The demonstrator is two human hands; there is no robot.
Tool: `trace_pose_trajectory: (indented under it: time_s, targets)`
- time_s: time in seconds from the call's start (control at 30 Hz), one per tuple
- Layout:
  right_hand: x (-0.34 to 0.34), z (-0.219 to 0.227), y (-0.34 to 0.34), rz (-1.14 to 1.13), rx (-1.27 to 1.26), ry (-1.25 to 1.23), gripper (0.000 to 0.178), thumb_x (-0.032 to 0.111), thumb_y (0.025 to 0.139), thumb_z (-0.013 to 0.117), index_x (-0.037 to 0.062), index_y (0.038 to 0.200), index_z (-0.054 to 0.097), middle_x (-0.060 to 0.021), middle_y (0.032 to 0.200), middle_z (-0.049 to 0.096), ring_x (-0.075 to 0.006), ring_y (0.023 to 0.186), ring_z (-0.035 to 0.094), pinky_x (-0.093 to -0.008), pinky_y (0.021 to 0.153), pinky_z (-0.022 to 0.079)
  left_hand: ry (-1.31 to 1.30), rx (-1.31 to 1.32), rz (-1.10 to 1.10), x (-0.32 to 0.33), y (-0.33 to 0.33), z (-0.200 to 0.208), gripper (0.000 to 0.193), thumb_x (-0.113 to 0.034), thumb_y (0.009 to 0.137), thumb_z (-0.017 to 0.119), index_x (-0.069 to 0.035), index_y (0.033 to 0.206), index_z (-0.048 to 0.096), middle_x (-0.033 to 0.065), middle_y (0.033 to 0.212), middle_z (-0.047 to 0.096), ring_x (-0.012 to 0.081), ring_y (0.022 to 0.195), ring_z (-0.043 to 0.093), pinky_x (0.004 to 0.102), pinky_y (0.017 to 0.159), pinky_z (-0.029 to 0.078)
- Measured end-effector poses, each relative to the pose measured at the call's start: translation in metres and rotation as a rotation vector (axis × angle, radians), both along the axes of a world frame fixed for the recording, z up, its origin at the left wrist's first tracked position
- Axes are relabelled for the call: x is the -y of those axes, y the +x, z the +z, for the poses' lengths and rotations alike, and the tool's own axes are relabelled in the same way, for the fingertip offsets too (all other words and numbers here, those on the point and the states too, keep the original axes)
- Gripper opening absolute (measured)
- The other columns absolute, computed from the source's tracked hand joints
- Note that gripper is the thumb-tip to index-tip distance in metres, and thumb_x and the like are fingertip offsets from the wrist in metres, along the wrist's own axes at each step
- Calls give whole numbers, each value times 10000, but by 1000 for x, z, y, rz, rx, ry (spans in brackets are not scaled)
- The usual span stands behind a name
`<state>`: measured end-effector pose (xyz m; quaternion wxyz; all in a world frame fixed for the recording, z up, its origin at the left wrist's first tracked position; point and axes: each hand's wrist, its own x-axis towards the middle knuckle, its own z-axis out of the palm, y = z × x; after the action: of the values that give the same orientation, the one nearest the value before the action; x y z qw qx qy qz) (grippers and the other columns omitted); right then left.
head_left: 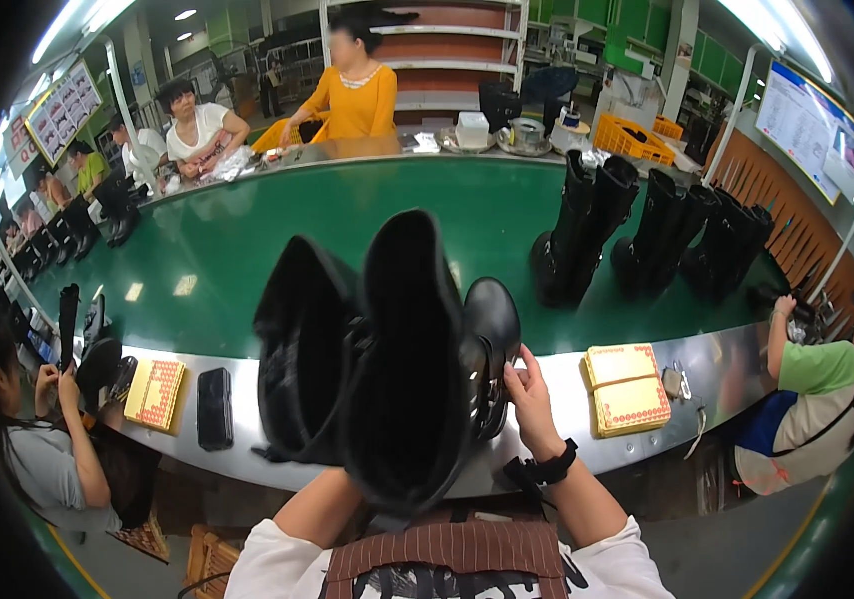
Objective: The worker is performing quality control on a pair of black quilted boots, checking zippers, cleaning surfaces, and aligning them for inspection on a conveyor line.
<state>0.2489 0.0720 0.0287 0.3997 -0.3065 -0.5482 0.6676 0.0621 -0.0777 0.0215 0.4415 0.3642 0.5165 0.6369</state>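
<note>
Two tall black boots stand in front of me at the near edge of the bench, their open tops facing up toward me. The left boot point(297, 339) leans against the right boot point(410, 339). A rounded, glossy toe point(493, 304) with buckled straps shows to the right of the shafts. My right hand point(534, 399) is closed at the side of this foot part, thumb and fingers against the strap area. Behind the boot shafts my left hand is hidden; only its forearm point(319, 504) shows, reaching in under them.
Several black boots point(587, 230) stand upright on the green belt point(377, 195) at right. On the metal ledge lie a black phone point(214, 407), a yellow card stack point(155, 392) and a banded yellow stack point(629, 389). People sit at both sides; others work across the belt.
</note>
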Motion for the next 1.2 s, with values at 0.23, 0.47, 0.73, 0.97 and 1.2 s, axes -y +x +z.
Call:
trace_pose_trajectory:
  time_s: [0.23, 0.47, 0.73, 0.97, 1.2]
  targets:
    - [-33, 9, -24, 446, -461, -382, 661, 584, 861, 654, 79, 1274, 547, -50, 1204, 633, -177, 1078, 609, -343, 946, 490, 58, 315, -88, -14, -14, 3, 463, -201, 1025, 408, -6, 1443, 370, 164, 1438, 451, 279, 1282, 493, 356, 1110, 357]
    - [-38, -17, -41, 452, -428, -432, 747, 611, 874, 608, 49, 1357, 508, -91, 1309, 595, -235, 1216, 550, -389, 1039, 438, 109, 442, -132, -26, -22, 3, 471, -228, 1035, 389, -13, 1453, 365, 158, 1449, 449, 280, 1290, 490, 366, 1119, 354]
    - [-51, -28, -54, 505, -589, -569, 579, 504, 1027, 371, 20, 1286, 554, -127, 1231, 636, -257, 1093, 633, -387, 947, 521, 340, 123, -227, -48, -45, 2, 480, -258, 1047, 368, -21, 1464, 359, 152, 1460, 446, 280, 1300, 488, 377, 1130, 351]
    - [-40, -8, -47, 572, -770, -771, 629, 507, 1029, 330, 33, 1429, 434, -214, 1419, 486, -318, 1290, 505, -493, 1100, 400, 368, 1136, -388, -55, -55, -1, 528, -379, 1042, 401, -42, 1447, 370, 172, 1455, 448, 319, 1349, 434, 487, 1148, 330]
    - [-33, -4, -43, 306, -672, -705, 573, 465, 953, 570, 97, 1384, 495, -102, 1394, 540, -288, 1256, 538, -435, 1064, 442, 300, 979, -29, -54, -60, -9, 635, -444, 984, 514, -100, 1478, 315, 100, 1475, 444, 275, 1358, 429, 477, 1141, 335]
